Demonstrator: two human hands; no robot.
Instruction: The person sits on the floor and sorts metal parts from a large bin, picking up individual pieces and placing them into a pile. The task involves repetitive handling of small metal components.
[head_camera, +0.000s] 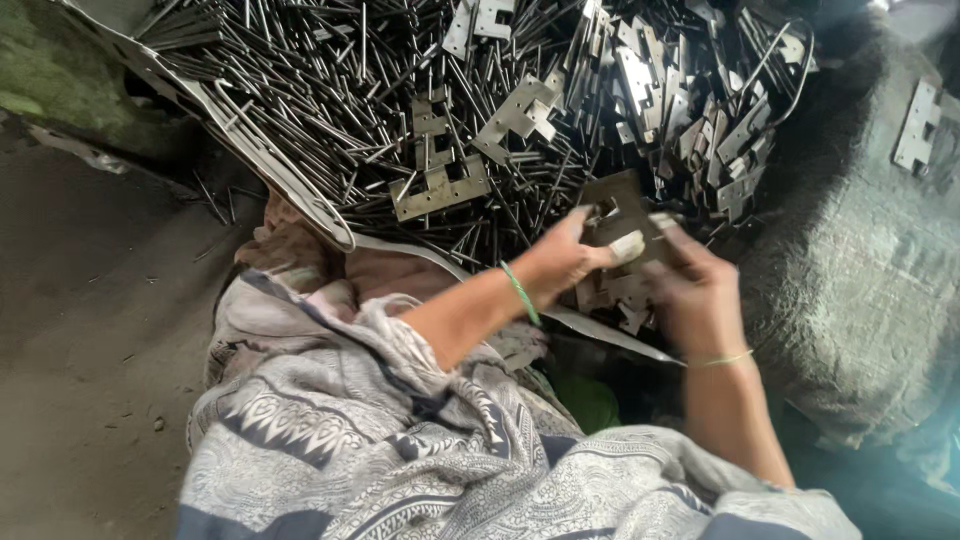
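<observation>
a: status of both hands, please.

b: from my remote view, the left hand (560, 262) and the right hand (695, 295) meet over one flat metal hinge plate (618, 212). the left fingers are clamped on the plate's lower left edge. the right thumb and fingers are closed on its right side, with a pale wrap on one fingertip (628, 247).

a: location of the plate?

b: it is held just above the near edge of the pile, right of centre in the head view, tilted toward me. i cannot tell whether its lower edge touches the loose plates beneath it.

a: surroundings?

b: a large heap of thin steel pins (330, 90) fills the upper left. a heap of stamped hinge plates (690, 100) lies upper right, touching the pins. both rest on a metal tray (300, 200) whose rim runs beside the left forearm. one separate plate (917, 125) lies on grey sacking (860, 280) at far right, well apart.

a: wrists?

b: a green bangle (520, 292) on the left wrist, a thin band (722, 358) on the right. patterned grey cloth (400, 450) covers the lap below.
</observation>
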